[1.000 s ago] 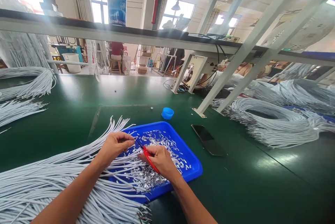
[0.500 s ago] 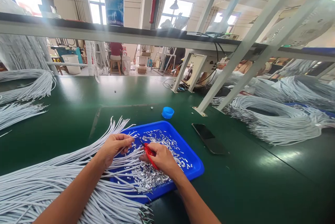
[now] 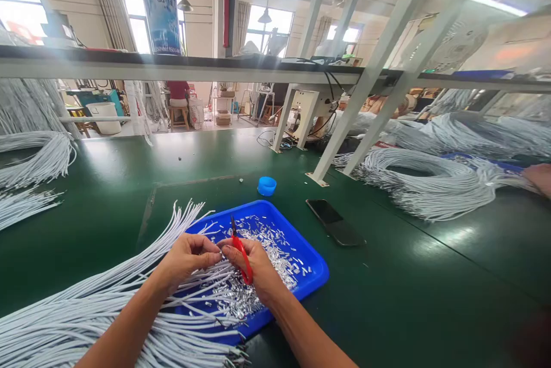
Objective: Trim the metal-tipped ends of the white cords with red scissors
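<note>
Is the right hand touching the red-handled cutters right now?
Touching. The head view shows the right hand gripping the red-handled cutters, their handles lying against its fingers, with no gap visible.

The green table (image 3: pixel 408 276) carries a blue tray (image 3: pixel 317 273), white cable bundles (image 3: pixel 64 319), a dark phone (image 3: pixel 336 223) and a blue cap (image 3: pixel 267 186).

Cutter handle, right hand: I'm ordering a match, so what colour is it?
The handle is red, seen best in the head view.
</note>
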The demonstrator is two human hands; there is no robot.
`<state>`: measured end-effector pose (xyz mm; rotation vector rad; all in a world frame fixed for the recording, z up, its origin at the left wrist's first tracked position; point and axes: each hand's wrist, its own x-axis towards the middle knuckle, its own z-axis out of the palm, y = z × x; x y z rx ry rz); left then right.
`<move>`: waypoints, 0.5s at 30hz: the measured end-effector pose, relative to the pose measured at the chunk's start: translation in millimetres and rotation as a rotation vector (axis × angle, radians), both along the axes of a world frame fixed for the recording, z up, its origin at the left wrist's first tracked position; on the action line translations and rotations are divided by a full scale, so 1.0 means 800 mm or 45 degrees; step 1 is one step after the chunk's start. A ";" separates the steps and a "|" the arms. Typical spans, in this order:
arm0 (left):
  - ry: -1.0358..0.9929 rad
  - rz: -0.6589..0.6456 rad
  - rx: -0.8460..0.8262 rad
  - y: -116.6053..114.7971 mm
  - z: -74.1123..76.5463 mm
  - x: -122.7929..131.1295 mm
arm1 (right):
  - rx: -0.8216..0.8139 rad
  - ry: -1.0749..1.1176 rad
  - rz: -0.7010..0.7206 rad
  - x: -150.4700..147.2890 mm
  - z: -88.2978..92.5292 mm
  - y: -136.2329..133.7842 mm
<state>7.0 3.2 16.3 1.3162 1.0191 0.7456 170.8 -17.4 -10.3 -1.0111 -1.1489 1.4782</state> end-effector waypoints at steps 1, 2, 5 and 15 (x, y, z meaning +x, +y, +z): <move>0.016 0.014 0.010 0.000 0.000 0.002 | 0.068 -0.069 -0.019 -0.001 -0.003 0.000; 0.044 0.035 0.020 -0.001 0.000 0.004 | 0.195 -0.192 -0.078 -0.002 -0.006 0.000; 0.099 0.120 -0.023 -0.002 -0.002 0.009 | 0.883 -0.783 -0.369 -0.004 -0.011 -0.002; -0.154 -0.026 -0.365 0.000 0.006 -0.005 | 1.451 -1.058 -0.518 -0.005 -0.001 -0.007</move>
